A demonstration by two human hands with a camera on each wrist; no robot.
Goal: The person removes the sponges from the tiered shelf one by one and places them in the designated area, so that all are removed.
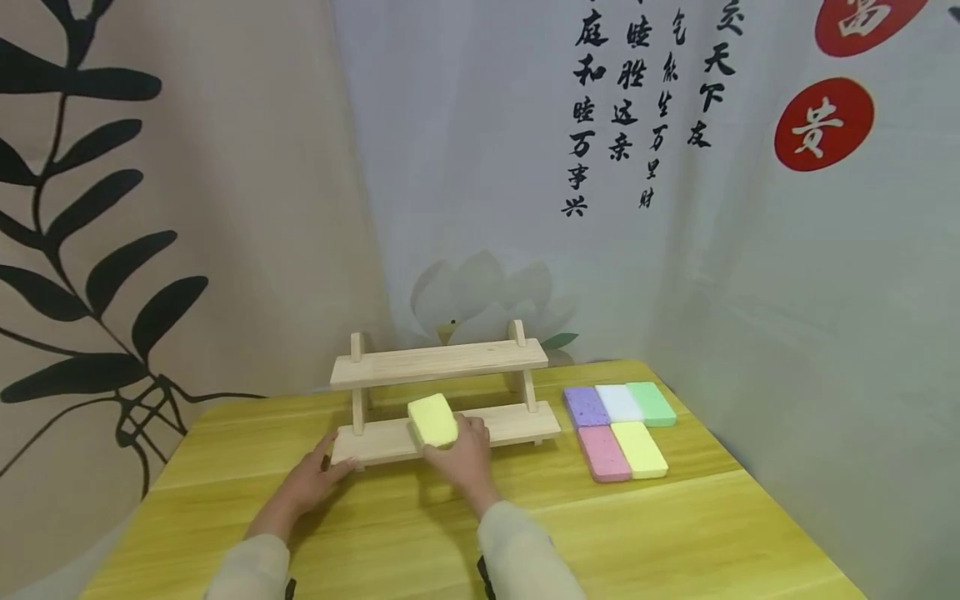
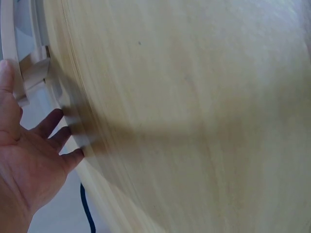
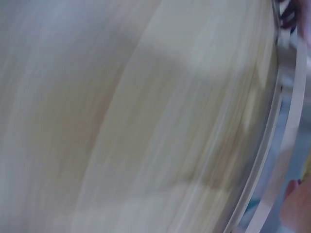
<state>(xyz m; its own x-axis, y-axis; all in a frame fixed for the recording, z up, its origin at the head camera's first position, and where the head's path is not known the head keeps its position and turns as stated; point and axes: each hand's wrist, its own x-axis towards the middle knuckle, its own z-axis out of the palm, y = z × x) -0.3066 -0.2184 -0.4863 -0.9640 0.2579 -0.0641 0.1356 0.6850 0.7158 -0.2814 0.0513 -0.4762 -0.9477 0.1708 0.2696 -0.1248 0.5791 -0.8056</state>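
My right hand [image 1: 467, 458] grips a pale yellow sponge [image 1: 432, 419], tilted, at the middle of the lower board [image 1: 517, 423] of a small two-tier wooden shelf. The thumb lies at its near side. At the board's left end is my left hand [image 1: 309, 485], its thumb at the front edge. In the left wrist view the fingers [image 2: 59, 138] of that hand are spread and hold nothing. Only a sliver of the right hand [image 3: 297, 208] and of the yellow sponge [image 3: 307, 170] shows in the right wrist view.
Right of the shelf, several sponges lie side by side on the wood-grain table [image 1: 360, 550]: purple [image 1: 587, 407], white [image 1: 619, 403], green [image 1: 651, 404], pink [image 1: 603, 454] and yellow [image 1: 639, 450]. The upper board [image 1: 442, 362] overhangs behind. A printed curtain [image 1: 480, 167] hangs beyond the table.
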